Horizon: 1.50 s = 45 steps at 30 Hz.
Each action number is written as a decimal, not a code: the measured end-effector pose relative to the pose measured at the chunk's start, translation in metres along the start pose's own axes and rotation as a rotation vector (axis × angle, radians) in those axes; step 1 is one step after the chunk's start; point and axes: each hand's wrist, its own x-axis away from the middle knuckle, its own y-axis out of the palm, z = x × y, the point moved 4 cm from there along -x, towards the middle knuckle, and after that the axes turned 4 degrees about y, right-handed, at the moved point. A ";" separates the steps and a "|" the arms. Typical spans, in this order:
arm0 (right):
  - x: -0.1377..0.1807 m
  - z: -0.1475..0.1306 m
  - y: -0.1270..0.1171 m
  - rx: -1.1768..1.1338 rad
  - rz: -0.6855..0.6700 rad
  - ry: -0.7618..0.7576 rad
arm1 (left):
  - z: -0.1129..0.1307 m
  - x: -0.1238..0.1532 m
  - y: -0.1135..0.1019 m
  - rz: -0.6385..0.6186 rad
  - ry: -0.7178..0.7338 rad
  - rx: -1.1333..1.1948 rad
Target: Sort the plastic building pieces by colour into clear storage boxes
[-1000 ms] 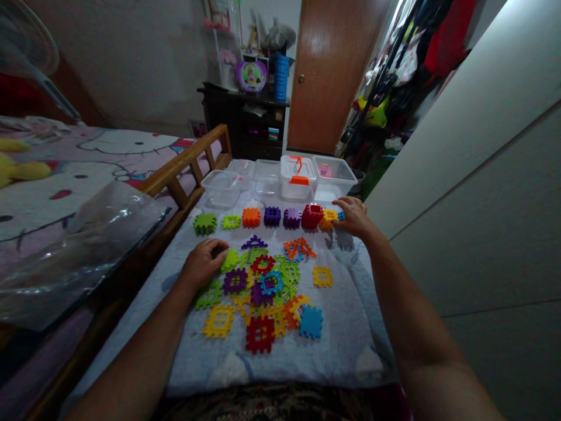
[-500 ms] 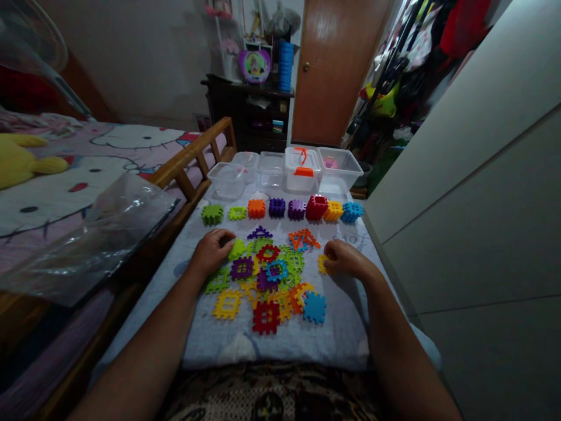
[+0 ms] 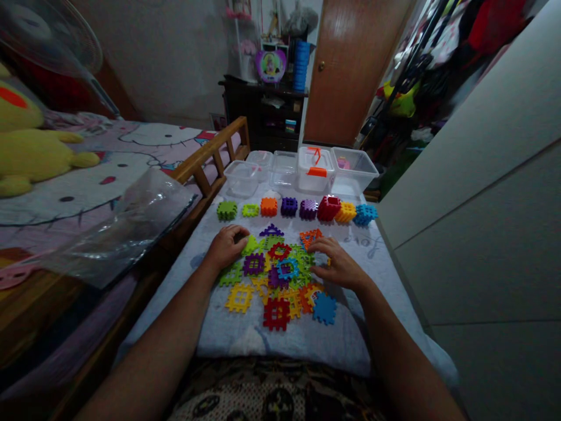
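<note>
Pale blue cloth-covered table (image 3: pixel 236 342): work judged partway. Eight single-colour stacks or pieces of notched plastic (image 3: pixel 308 209) stand in a row; nearer, a mixed-colour heap of flat notched plastic tiles (image 3: pixel 277 276) lies loose. Clear plastic box with orange clasps (image 3: pixel 314 181) behind row, not obstructing. Right hand (image 3: pixel 344 266): fingers spread at heap's right edge, contact unclear; mostly hides a yellow plastic piece (image 3: pixel 328 261). Left hand (image 3: pixel 227 247): curled at lime-green plastic piece (image 3: pixel 251 245); cannot tell whether pinching.
</note>
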 end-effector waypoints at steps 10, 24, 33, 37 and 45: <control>-0.006 -0.014 0.027 0.154 -0.104 -0.021 | -0.001 0.001 0.001 0.002 0.017 0.003; 0.008 0.025 0.001 -0.183 0.130 0.286 | 0.005 0.001 -0.002 -0.009 0.010 0.000; 0.014 0.055 -0.004 -0.206 0.355 0.468 | 0.002 0.001 0.000 0.001 0.013 0.006; 0.013 0.050 -0.013 0.032 0.481 0.402 | 0.001 0.000 0.000 0.001 0.018 0.004; -0.009 0.005 0.009 0.132 0.251 0.100 | 0.002 0.000 0.000 -0.006 0.010 0.005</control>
